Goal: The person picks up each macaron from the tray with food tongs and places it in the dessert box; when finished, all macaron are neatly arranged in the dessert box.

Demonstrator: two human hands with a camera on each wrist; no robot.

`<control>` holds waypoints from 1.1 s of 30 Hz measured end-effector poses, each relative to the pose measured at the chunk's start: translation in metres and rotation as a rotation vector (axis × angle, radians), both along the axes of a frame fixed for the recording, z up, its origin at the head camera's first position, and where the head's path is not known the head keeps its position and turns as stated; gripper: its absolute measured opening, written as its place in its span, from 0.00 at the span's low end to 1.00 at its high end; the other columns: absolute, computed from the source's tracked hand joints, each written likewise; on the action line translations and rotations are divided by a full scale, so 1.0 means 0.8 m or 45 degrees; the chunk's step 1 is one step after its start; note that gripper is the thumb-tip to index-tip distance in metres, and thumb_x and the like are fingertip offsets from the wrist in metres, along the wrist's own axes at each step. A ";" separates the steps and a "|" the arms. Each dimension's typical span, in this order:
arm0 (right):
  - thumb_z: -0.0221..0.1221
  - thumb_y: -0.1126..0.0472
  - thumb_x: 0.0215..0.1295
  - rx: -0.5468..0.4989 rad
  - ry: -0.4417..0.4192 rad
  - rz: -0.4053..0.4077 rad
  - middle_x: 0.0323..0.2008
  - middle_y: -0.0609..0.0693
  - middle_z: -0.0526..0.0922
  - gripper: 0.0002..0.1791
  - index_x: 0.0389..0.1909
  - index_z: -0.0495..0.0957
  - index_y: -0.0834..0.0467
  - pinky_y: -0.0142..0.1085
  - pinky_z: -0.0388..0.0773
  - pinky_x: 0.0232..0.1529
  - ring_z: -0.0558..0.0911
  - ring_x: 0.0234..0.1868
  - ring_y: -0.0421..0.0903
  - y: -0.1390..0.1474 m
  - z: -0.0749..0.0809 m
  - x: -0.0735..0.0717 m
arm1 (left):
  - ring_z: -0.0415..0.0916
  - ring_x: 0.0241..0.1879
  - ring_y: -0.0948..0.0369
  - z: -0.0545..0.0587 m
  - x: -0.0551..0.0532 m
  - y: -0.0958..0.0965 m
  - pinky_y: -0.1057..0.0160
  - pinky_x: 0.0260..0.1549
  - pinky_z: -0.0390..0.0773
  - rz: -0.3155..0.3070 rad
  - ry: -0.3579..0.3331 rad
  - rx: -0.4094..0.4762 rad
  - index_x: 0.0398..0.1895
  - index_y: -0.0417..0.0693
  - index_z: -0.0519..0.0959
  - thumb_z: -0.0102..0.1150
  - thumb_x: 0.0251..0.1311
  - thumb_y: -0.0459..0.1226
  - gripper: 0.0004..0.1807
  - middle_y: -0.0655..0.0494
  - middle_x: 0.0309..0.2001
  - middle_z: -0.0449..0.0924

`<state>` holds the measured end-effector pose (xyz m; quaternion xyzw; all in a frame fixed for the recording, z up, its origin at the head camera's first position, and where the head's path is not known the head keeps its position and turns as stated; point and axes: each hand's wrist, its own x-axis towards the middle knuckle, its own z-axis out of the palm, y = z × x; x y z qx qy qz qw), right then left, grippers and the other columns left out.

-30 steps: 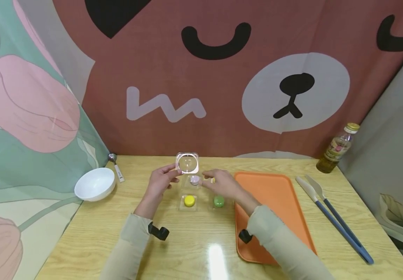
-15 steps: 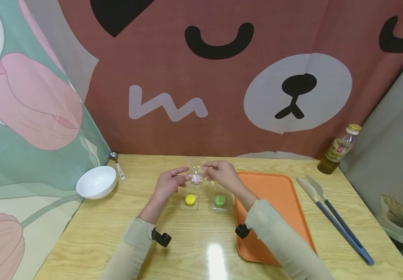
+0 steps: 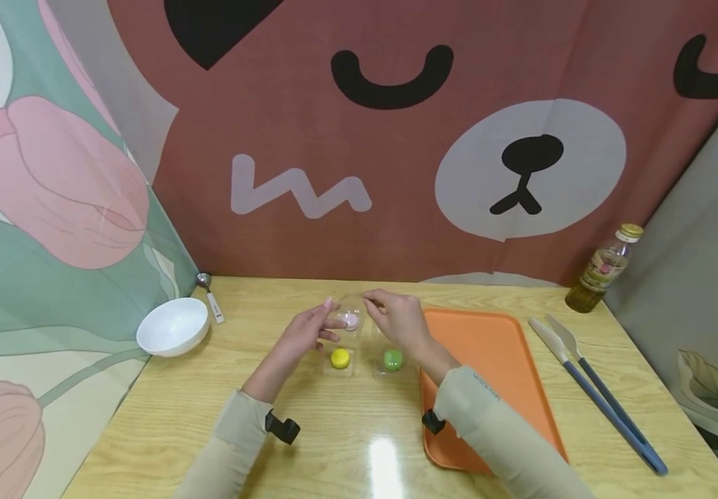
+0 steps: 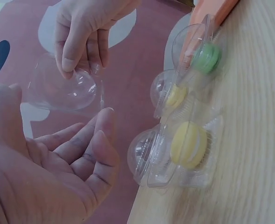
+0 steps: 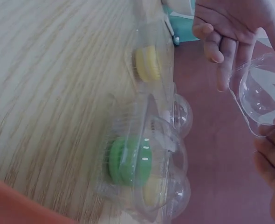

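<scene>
My right hand (image 3: 401,320) pinches the edge of a clear plastic domed lid (image 4: 49,91) between thumb and fingers, above the table. My left hand (image 3: 303,334) is at the lid's opposite side, fingers extended and fingertips right at its edge. Below the lid in the head view sits a lilac macaron (image 3: 351,321). A yellow macaron (image 3: 340,358) and a green macaron (image 3: 393,360) lie nearer in clear square cases. Another yellow macaron (image 4: 176,96) is hidden behind my right hand in the head view, its case domed like the others.
An orange tray (image 3: 490,388) lies under my right forearm. Right of it are two blue-handled utensils (image 3: 608,395) and a glass bottle (image 3: 599,270). At the left stand a white bowl (image 3: 174,327) and a small measuring spoon (image 3: 211,298). A printed curtain (image 3: 296,249) borders the table's back.
The lid, earlier upright in my left hand, has come right and lower to my right hand. My left hand has followed to the right, its thumb lifted and its fingers loosened.
</scene>
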<state>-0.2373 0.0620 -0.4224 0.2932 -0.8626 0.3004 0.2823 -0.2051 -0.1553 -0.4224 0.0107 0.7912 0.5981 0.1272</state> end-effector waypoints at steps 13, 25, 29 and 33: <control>0.70 0.61 0.62 -0.027 0.093 0.073 0.39 0.49 0.92 0.09 0.43 0.91 0.52 0.35 0.87 0.34 0.91 0.38 0.45 0.008 -0.005 0.005 | 0.83 0.49 0.53 -0.007 -0.002 -0.011 0.54 0.44 0.79 -0.134 -0.035 0.081 0.74 0.56 0.68 0.58 0.69 0.54 0.33 0.41 0.62 0.80; 0.66 0.43 0.66 0.095 -0.765 0.398 0.71 0.48 0.74 0.33 0.71 0.72 0.43 0.47 0.82 0.59 0.75 0.69 0.51 0.023 0.002 0.005 | 0.76 0.58 0.55 -0.010 -0.002 -0.032 0.54 0.52 0.77 -0.142 0.410 -0.421 0.76 0.60 0.66 0.73 0.55 0.56 0.45 0.58 0.64 0.79; 0.66 0.40 0.64 0.142 -0.777 0.323 0.71 0.51 0.73 0.38 0.73 0.70 0.47 0.50 0.79 0.63 0.76 0.68 0.52 0.021 -0.001 0.009 | 0.76 0.59 0.52 -0.008 0.000 -0.034 0.51 0.52 0.77 -0.191 0.536 -0.494 0.76 0.57 0.66 0.74 0.55 0.55 0.46 0.53 0.66 0.78; 0.66 0.36 0.62 0.238 -0.765 0.228 0.71 0.54 0.73 0.44 0.75 0.67 0.50 0.56 0.72 0.68 0.75 0.68 0.55 0.018 -0.003 0.015 | 0.77 0.58 0.53 -0.011 0.001 -0.035 0.48 0.53 0.78 -0.204 0.615 -0.534 0.75 0.55 0.67 0.76 0.53 0.50 0.46 0.53 0.66 0.78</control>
